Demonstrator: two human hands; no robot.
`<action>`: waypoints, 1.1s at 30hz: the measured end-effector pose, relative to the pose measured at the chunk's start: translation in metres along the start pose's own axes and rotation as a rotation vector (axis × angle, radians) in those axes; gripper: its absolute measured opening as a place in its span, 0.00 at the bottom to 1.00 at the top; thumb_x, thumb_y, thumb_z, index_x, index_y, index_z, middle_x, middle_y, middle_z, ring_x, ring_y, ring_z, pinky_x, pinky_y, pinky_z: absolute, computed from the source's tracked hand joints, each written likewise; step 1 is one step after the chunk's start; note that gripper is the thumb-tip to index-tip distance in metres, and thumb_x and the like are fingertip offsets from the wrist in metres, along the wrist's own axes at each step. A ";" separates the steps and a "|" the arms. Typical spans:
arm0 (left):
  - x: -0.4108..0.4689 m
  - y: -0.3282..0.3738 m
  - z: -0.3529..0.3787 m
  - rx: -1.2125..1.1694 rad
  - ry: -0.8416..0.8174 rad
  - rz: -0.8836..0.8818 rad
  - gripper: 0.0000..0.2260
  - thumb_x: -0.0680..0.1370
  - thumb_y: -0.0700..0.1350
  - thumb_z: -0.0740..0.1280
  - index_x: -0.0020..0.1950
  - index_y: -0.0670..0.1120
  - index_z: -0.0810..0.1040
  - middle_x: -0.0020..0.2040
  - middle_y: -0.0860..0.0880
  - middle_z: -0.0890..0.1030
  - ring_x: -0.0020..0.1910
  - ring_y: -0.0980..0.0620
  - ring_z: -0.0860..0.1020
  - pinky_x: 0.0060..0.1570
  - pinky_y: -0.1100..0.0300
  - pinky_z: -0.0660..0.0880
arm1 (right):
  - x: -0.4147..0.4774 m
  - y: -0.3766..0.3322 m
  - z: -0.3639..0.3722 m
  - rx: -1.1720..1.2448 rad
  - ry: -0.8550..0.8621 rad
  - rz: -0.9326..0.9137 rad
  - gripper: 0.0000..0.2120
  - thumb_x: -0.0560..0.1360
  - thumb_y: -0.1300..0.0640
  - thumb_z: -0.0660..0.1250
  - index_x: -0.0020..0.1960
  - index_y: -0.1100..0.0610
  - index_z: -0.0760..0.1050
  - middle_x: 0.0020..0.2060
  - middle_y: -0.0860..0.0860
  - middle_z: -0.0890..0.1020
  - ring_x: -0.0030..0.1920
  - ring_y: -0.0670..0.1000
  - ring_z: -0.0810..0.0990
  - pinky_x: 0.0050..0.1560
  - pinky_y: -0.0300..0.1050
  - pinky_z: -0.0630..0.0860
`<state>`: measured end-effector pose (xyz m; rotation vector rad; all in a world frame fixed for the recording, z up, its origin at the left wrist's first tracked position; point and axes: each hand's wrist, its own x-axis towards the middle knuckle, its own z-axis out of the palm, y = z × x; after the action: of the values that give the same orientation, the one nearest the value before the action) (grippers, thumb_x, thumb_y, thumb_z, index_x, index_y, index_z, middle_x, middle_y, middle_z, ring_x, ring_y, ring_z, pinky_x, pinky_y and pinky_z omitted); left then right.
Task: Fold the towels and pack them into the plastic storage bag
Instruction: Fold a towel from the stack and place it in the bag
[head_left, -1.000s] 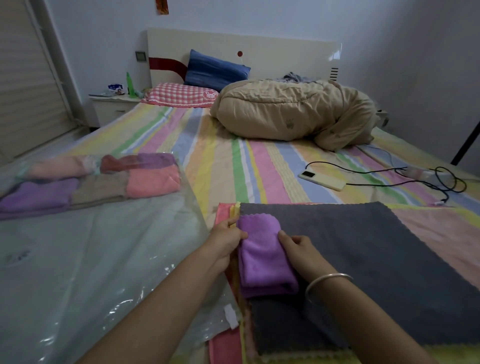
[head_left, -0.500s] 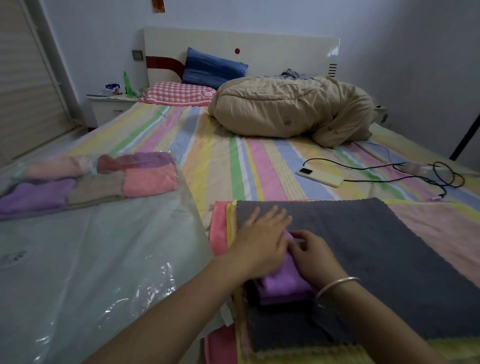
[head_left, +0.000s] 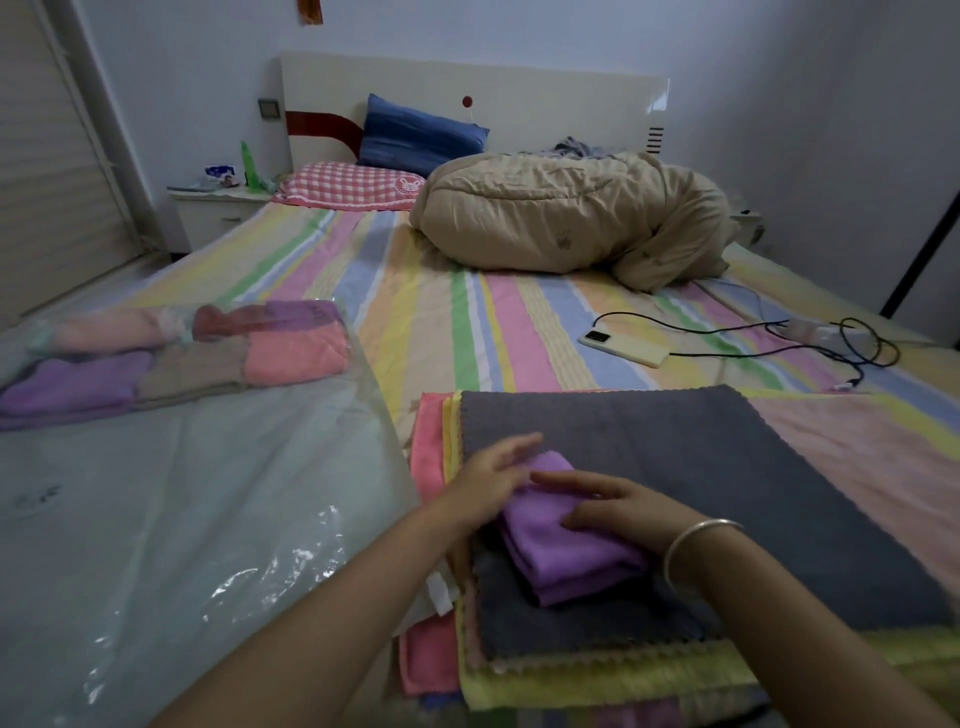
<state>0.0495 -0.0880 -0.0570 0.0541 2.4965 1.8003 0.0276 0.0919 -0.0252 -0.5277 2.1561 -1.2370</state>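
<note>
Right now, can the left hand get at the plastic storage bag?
Probably yes: the left hand lies flat on the purple towel, and the plastic storage bag spreads beside it, only towel edges between.

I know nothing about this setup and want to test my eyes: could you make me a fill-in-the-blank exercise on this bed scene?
1. The left hand and right hand touch a folded towel coloured ____.
2. It lies on a flat towel coloured ____.
3. The plastic storage bag lies on the person's ____ side.
4. The silver bracelet sits on the ____ wrist.
Missing: purple; grey; left; right.
</note>
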 end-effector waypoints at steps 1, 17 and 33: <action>-0.009 0.002 -0.007 -0.127 0.131 0.012 0.18 0.80 0.32 0.58 0.70 0.41 0.70 0.70 0.46 0.72 0.69 0.54 0.69 0.65 0.67 0.67 | -0.002 -0.005 0.000 0.118 -0.038 0.043 0.20 0.73 0.62 0.67 0.56 0.38 0.80 0.61 0.45 0.77 0.61 0.44 0.75 0.57 0.35 0.70; -0.231 -0.080 -0.167 1.040 0.108 0.025 0.44 0.61 0.72 0.68 0.73 0.56 0.65 0.74 0.55 0.64 0.72 0.57 0.62 0.70 0.62 0.56 | 0.004 -0.066 0.151 0.788 -0.138 -0.129 0.30 0.72 0.74 0.57 0.64 0.47 0.76 0.52 0.61 0.80 0.40 0.53 0.78 0.34 0.40 0.76; -0.259 -0.018 -0.209 0.092 0.577 -0.165 0.05 0.73 0.40 0.73 0.39 0.47 0.86 0.36 0.49 0.85 0.31 0.62 0.76 0.31 0.68 0.69 | 0.002 -0.091 0.226 0.548 -0.703 -0.080 0.34 0.61 0.71 0.58 0.64 0.52 0.77 0.65 0.56 0.76 0.58 0.55 0.75 0.56 0.43 0.74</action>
<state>0.2932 -0.3086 -0.0004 -0.7463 2.8290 1.8274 0.1803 -0.0975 -0.0353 -0.6783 1.1695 -1.3528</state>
